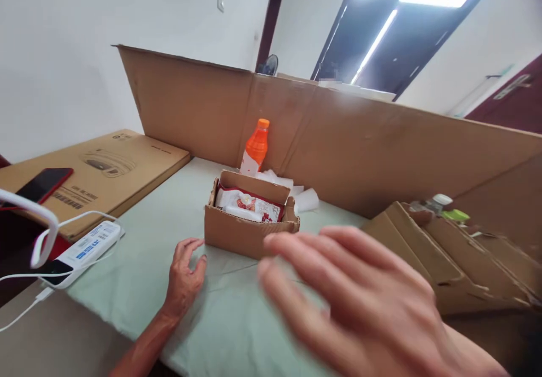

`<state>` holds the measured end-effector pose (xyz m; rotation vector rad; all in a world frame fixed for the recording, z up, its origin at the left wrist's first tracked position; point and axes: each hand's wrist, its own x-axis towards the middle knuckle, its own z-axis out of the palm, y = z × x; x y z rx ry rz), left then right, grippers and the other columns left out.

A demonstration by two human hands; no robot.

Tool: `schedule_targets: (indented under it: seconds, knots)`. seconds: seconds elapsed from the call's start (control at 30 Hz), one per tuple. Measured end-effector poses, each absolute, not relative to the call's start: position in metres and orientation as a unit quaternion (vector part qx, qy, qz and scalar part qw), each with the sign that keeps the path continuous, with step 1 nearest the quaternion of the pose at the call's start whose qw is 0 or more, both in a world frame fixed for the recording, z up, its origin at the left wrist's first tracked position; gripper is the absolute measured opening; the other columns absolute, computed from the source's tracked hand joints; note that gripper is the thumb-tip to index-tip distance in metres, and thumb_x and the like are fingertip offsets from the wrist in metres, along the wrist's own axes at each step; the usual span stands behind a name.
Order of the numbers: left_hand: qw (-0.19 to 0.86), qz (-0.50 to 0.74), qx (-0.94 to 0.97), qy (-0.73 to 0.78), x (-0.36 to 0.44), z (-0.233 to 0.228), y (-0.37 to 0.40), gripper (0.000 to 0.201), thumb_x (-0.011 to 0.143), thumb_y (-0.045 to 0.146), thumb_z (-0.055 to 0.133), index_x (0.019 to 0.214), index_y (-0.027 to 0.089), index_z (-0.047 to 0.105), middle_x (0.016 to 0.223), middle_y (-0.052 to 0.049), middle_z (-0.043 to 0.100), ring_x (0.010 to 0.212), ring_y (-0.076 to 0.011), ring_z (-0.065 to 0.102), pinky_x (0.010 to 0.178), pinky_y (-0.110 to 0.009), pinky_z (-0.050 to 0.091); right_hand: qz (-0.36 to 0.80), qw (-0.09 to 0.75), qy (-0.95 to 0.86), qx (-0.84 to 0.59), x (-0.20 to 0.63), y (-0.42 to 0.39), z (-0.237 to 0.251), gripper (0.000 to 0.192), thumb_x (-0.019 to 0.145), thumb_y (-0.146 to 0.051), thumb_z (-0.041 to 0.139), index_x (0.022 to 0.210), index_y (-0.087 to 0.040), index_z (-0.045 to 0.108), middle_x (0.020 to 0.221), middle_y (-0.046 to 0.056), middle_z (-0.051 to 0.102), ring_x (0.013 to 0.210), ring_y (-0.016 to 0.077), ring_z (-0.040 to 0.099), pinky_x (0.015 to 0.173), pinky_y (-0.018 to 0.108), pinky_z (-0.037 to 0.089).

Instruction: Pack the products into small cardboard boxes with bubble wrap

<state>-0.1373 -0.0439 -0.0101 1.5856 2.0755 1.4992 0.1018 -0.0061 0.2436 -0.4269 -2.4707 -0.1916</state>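
The left hand (184, 275) rests palm-down on the pale green tablecloth (139, 241), fingers loosely curled and holding nothing, its fingertips just short of the small open brown cardboard box (248, 233) that sits near the middle of the table. The right hand (359, 303) is raised close to the camera, blurred, fingers spread and empty, hanging in front of the box's right corner without touching it. Inside the box lie red-and-white packets (249, 205); what they contain is too small to tell. Behind it stand an orange plastic bottle with an orange cap (255, 148) and some white paper rolls (296, 193), all backed by a tall brown cardboard screen (339, 134). To the right lies a stack of flattened cardboard (449, 258); to the left, a white power bank with a cable (87, 250). To handle the box well, I judge the left hand should brace its near wall while the right comes in slowly from above, since the light box would slide easily on cloth.
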Motion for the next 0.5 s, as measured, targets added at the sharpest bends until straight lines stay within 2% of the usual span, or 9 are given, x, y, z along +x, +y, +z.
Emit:
schedule_targets:
  seconds: [0.03, 0.1, 0.17, 0.23, 0.3, 0.4, 0.5]
  knots:
    - [0.065, 0.506, 0.507, 0.695, -0.142, -0.006, -0.043, 0.032, 0.094, 0.023, 0.046, 0.125, 0.020, 0.057, 0.124, -0.013, 0.055, 0.118, -0.0295, 0.059, 0.056, -0.025, 0.054, -0.118, 0.321, -0.928, -0.148, 0.107, 0.007, 0.235, 0.020, 0.094, -0.023, 0.062, 0.108, -0.036, 0.068, 0.109, -0.003, 0.076, 0.090, 0.0161, 0.072, 0.087, 0.032, 0.057]
    - [0.074, 0.536, 0.457, 0.706, -0.151, 0.002, -0.038, 0.036, 0.092, 0.025, 0.050, 0.127, 0.020, 0.057, 0.128, -0.013, 0.055, 0.120, -0.0296, 0.058, 0.056, -0.025, 0.054, -0.170, 0.394, -0.874, -0.228, 0.122, 0.030, 0.202, 0.019, 0.091, -0.015, 0.064, 0.105, -0.027, 0.066, 0.100, 0.003, 0.076, 0.086, 0.0173, 0.071, 0.080, 0.033, 0.056]
    - [0.107, 0.573, 0.425, 0.693, -0.157, 0.007, -0.028, 0.043, 0.089, 0.026, 0.054, 0.132, 0.020, 0.055, 0.136, -0.014, 0.053, 0.126, -0.0303, 0.055, 0.069, -0.031, 0.058, -0.104, 0.442, -0.821, -0.347, 0.135, 0.047, 0.153, 0.014, 0.093, -0.021, 0.060, 0.107, -0.022, 0.064, 0.094, 0.007, 0.074, 0.082, 0.0186, 0.071, 0.071, 0.032, 0.056]
    - [0.144, 0.603, 0.415, 0.666, -0.159, 0.009, -0.014, 0.054, 0.085, 0.026, 0.058, 0.139, 0.020, 0.050, 0.142, -0.014, 0.051, 0.132, -0.0305, 0.051, 0.092, -0.043, 0.056, 0.046, 0.387, -0.801, -0.454, 0.140, 0.058, 0.101, 0.032, 0.094, -0.032, 0.058, 0.123, -0.019, 0.058, 0.107, 0.011, 0.074, 0.083, 0.0201, 0.071, 0.060, 0.030, 0.056]
    - [0.175, 0.614, 0.421, 0.644, -0.157, 0.007, 0.004, 0.062, 0.082, 0.025, 0.060, 0.143, 0.019, 0.046, 0.143, -0.014, 0.053, 0.133, -0.0298, 0.051, 0.105, -0.048, 0.048, 0.169, 0.346, -0.786, -0.484, 0.132, 0.067, 0.060, 0.047, 0.088, -0.040, 0.060, 0.129, -0.017, 0.054, 0.121, 0.015, 0.070, 0.093, 0.0243, 0.072, 0.065, 0.034, 0.058]
    - [0.201, 0.611, 0.435, 0.630, -0.141, 0.000, 0.017, 0.065, 0.079, 0.025, 0.061, 0.142, 0.017, 0.046, 0.135, -0.014, 0.061, 0.129, -0.0293, 0.056, 0.107, -0.047, 0.047, 0.281, 0.310, -0.764, -0.491, 0.112, 0.079, 0.028, 0.047, 0.080, -0.045, 0.060, 0.118, -0.019, 0.058, 0.114, 0.012, 0.073, 0.093, 0.0258, 0.071, 0.076, 0.039, 0.058]
    - [0.200, 0.612, 0.427, 0.634, -0.116, -0.011, -0.005, 0.066, 0.079, 0.027, 0.063, 0.142, 0.017, 0.044, 0.137, -0.016, 0.058, 0.132, -0.0322, 0.052, 0.111, -0.052, 0.042, 0.316, 0.282, -0.741, -0.521, 0.115, 0.082, 0.020, 0.043, 0.079, -0.053, 0.058, 0.106, -0.019, 0.061, 0.102, 0.011, 0.074, 0.082, 0.0261, 0.069, 0.073, 0.041, 0.056]
